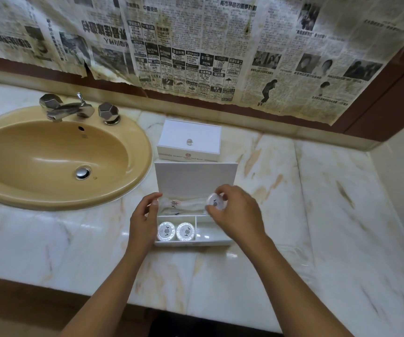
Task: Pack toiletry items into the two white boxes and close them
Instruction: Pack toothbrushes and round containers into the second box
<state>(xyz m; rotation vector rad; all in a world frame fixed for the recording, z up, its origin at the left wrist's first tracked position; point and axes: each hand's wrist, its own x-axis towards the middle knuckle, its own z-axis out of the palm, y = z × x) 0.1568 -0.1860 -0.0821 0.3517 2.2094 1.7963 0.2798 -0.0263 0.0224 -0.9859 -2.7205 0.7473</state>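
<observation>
Two soaps [176,231] sat packed; right hand [235,212] fingers pinched a third [215,201] above the open box [216,242] — left hand [145,215], fingers loosely curled, steadied it.

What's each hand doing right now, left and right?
Left hand: open, fingers loosely curled at the open box's left edge, holding nothing.
Right hand: pinching a round wrapped soap above the box.

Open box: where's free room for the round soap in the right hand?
Free: front-right compartment, beside the two round soaps. Marble counter right of the open box is bare. Crowded: back compartment with packets; front-left compartment is full.
</observation>
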